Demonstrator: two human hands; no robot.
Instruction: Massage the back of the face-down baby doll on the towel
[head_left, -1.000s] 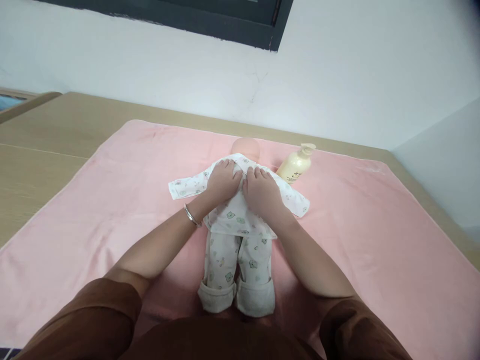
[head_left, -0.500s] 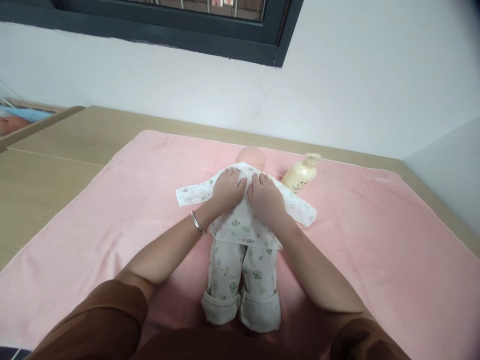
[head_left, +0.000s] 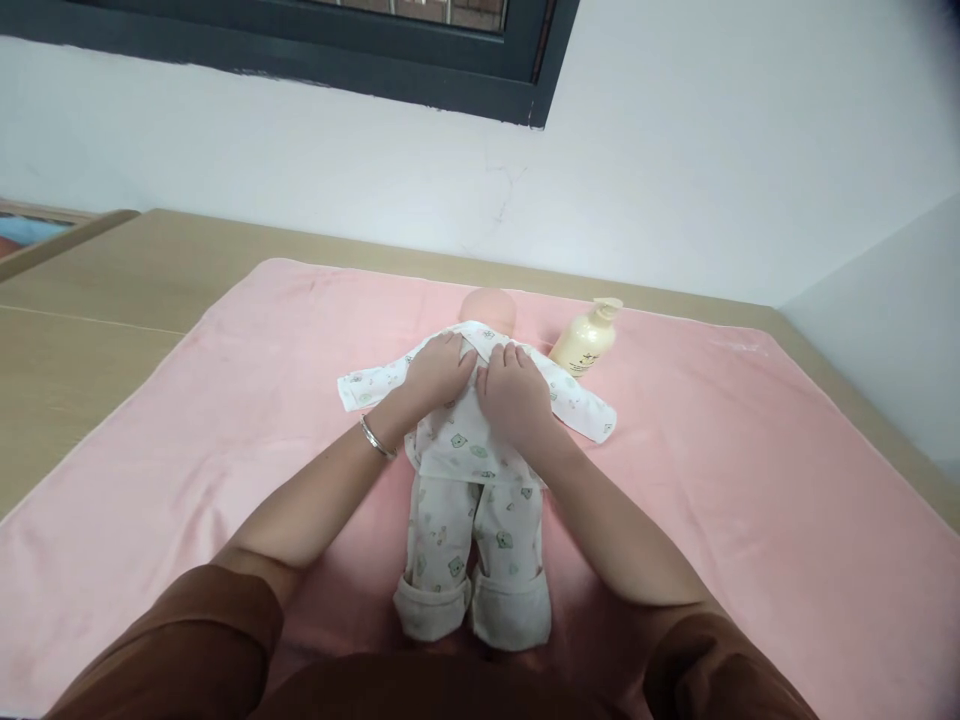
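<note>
A baby doll (head_left: 489, 306) lies on a pink blanket, its bald head toward the wall and its legs toward me. It wears a white baby shirt (head_left: 465, 447) with small green prints, sleeves spread to both sides, and matching trousers (head_left: 442, 530) with thick turned-up cuffs. My left hand (head_left: 439, 370) rests on the upper left of the shirt, fingers laid near the collar. Beside it, my right hand (head_left: 516, 392) lies on the upper right of the shirt. Both palms face down, hiding part of the cloth below.
Just right of the doll's head, a pale yellow pump bottle (head_left: 585, 340) leans on the pink blanket (head_left: 720, 480). The blanket covers a wooden table (head_left: 90, 370) against a white wall (head_left: 675, 150). Above is a dark window frame (head_left: 420, 75).
The view has shifted slightly, so the scene sits a little farther left. Both hands stay on the upper shirt, with only a small shift of the fingers near the collar.
</note>
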